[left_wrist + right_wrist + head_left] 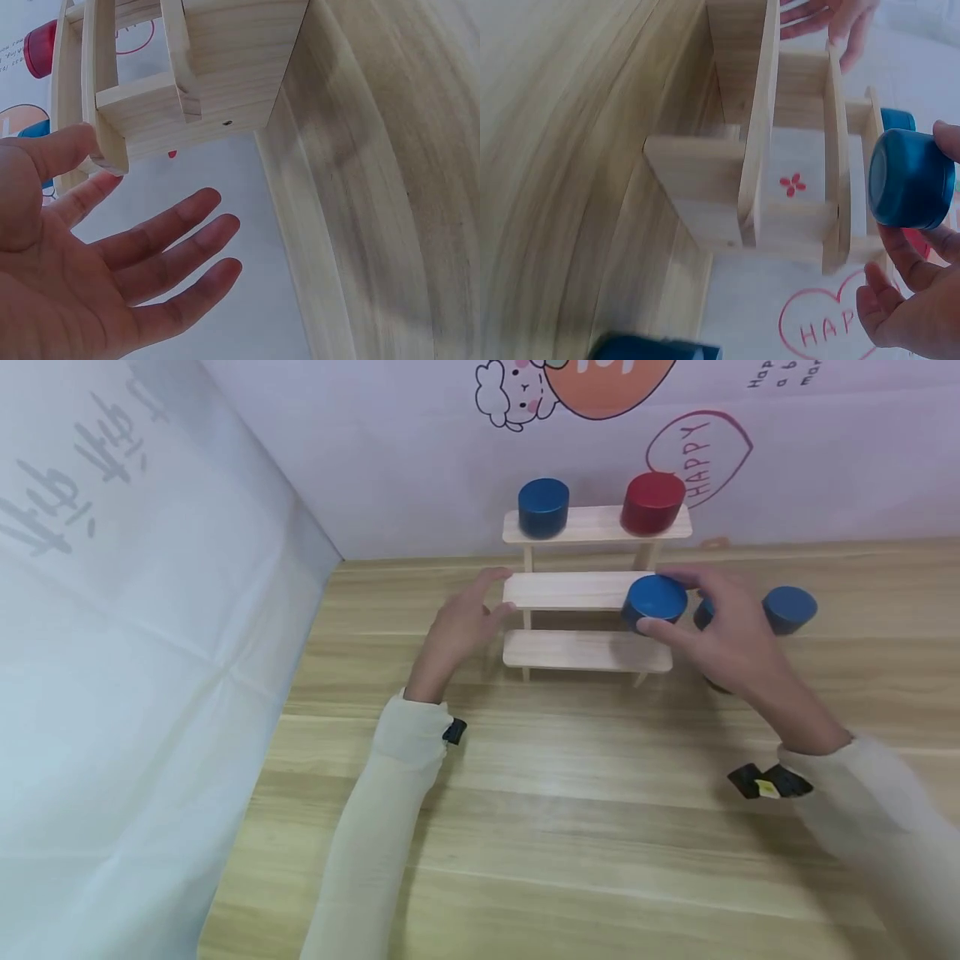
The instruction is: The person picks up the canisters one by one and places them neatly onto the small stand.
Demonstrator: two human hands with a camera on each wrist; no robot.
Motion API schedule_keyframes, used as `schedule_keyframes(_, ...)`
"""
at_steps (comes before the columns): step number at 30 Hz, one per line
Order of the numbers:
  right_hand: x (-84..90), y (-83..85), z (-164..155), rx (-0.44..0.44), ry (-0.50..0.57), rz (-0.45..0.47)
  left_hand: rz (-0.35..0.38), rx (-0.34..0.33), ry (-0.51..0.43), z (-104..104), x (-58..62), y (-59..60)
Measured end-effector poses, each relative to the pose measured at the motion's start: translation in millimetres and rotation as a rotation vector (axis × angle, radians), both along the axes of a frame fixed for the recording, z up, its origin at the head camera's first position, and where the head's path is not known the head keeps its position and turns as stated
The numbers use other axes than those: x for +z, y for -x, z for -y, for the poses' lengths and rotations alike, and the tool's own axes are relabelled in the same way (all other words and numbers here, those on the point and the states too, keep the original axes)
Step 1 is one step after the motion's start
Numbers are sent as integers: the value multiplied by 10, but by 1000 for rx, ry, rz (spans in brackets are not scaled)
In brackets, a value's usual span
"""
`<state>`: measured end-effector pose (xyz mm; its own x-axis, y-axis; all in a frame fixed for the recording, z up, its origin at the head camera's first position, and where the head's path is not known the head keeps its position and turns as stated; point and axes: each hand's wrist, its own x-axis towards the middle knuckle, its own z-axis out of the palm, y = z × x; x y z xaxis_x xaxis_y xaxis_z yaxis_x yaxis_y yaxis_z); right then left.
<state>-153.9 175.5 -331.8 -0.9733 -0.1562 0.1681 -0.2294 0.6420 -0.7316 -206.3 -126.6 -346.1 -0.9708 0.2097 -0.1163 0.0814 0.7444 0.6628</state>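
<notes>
A three-tier wooden shelf (573, 649) stands against the back wall. At the left end of its middle board, my left hand (462, 625) pinches the board between thumb and index finger; the other three fingers (176, 274) spread out in the left wrist view. My right hand (731, 631) grips a round blue tin (656, 597) by its sides, over the right end of the middle board. In the right wrist view this tin (909, 178) is tilted sideways to the camera. The top board carries another blue tin (543, 508) on the left and a red tin (652, 503) on the right.
To the right of the shelf, a blue tin (789, 609) stands on the wooden table (525, 860). More dark blue (703, 612) shows partly hidden behind my right hand. A white printed cloth (405, 468) hangs at the back, and another covers the left side.
</notes>
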Motion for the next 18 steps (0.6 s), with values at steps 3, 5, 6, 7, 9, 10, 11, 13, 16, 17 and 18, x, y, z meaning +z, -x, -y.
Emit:
schedule_keyframes(3,22,27,118,8,14,-1,4,-7,10,5,24,-4)
schedule_keyframes(5,39,55,192,14,24,0,-1,-8,13,7,39,-6)
schedule_keyframes(6,46,70,227,20,30,2,1,-7,15,7,48,-6)
schedule_keyframes(7,49,87,258,22,33,1,3,-5,16,7,55,-3)
schedule_keyframes(9,44,120,315,25,44,-6,1,-3,20,3,65,1)
schedule_keyframes(10,36,134,340,27,53,-16,2,-2,25,1,68,4)
schedule_keyframes(11,29,147,364,27,63,-25,1,-3,29,-3,69,8)
schedule_keyframes(13,11,169,411,22,75,-32,-2,-5,33,-9,68,15)
schedule_keyframes(16,-7,204,498,23,73,-34,-6,-6,37,-10,60,20)
schedule_keyframes(17,-11,218,530,25,70,-34,-8,-7,37,-7,56,23)
schedule_keyframes(18,-15,231,565,29,66,-28,-8,-5,37,-4,54,23)
